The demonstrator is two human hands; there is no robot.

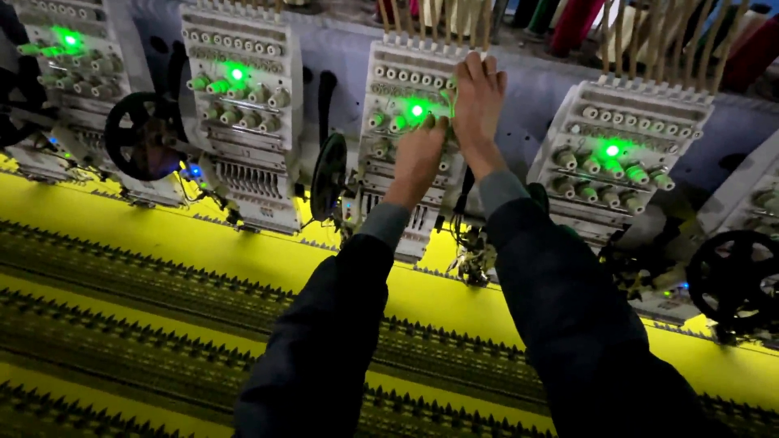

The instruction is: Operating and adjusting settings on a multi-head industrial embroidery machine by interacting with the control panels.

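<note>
— What did the room look like around the machines?

— Dim, lit mostly by small green lamps (237, 74) glowing along the far row. A grey back panel (341, 61) ran behind it.

— And nearer?

— Bright yellow fabric (122, 223) stretched left to right, crossed by dark stitched bands (130, 312). Coloured thread cones (572, 20) stood at the far right.

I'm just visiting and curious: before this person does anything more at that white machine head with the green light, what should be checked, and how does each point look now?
1. Left hand on the machine head: ok, fingers at the knobs beside the green light.
2. Right hand placed: ok, fingertips at the head's top edge.
3. Thread gripped: cannot tell, too fine to see.
4. Sleeves clear of the needle area: cannot tell.
5. Yellow fabric flat: ok.
6. Black wheel still: cannot tell.
</note>
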